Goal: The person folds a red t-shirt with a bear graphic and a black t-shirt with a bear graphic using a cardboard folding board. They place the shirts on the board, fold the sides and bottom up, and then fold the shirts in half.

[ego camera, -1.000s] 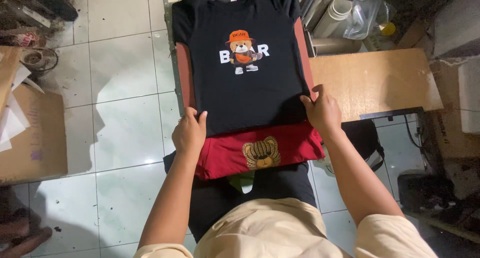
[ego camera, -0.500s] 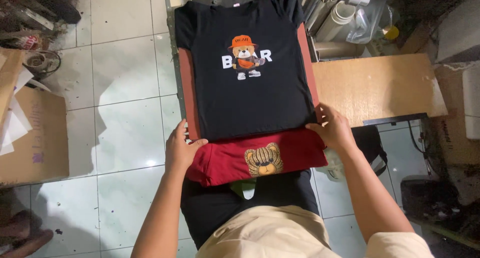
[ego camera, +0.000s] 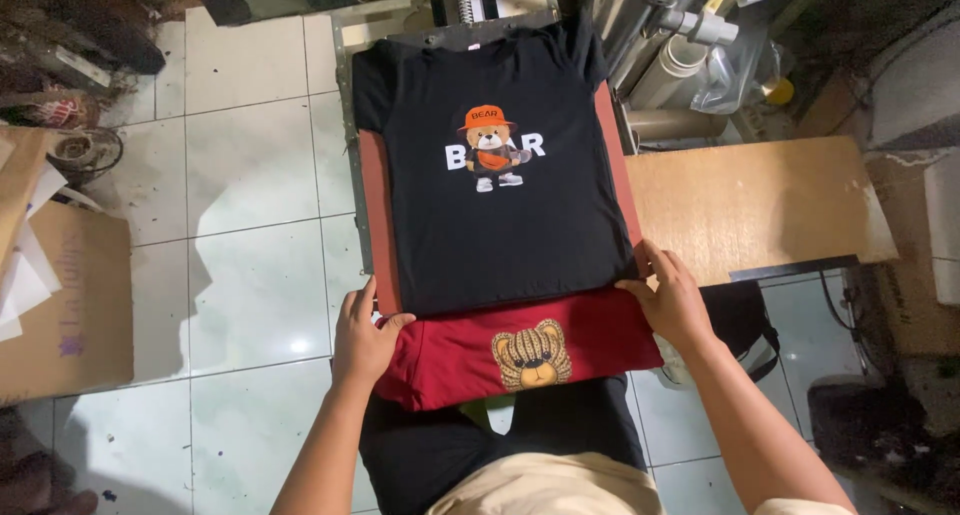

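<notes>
Head view: looking down on black T-shirt (ego camera: 500, 195) spread flat over red-brown press pad (ego camera: 378, 215), printed side up, collar at far end.
Landmark: press pad, all places given from it.
Black shirt: covers nearly whole pad, sleeves hanging past far corners, hem at near edge.
Left hand (ego camera: 362, 337): at near-left corner of pad, fingers curled, pinching hem of black shirt.
Right hand (ego camera: 672, 300): at near-right corner of pad, fingers bent onto hem, pinching cloth there.
Red shirt (ego camera: 520, 353): just off near edge of pad, half under black hem, bear print up, draped toward lap.
Dark cloth (ego camera: 440, 455): below red shirt, nearest body.
Handling: light, soft, limp knit; folds and wrinkles easily, drags on pad rather than slides; print probably best left untouched.
Where to hold: hem corners or side seams, both hands evenly, otherwise likely to skew.
Edges: pad strip bare on left and right sides; metal frame just left of pad.
Open room: tiled floor (ego camera: 240, 235) left of pad, wooden board (ego camera: 750, 205) right of pad; tubes and clutter crowd far-right.
</notes>
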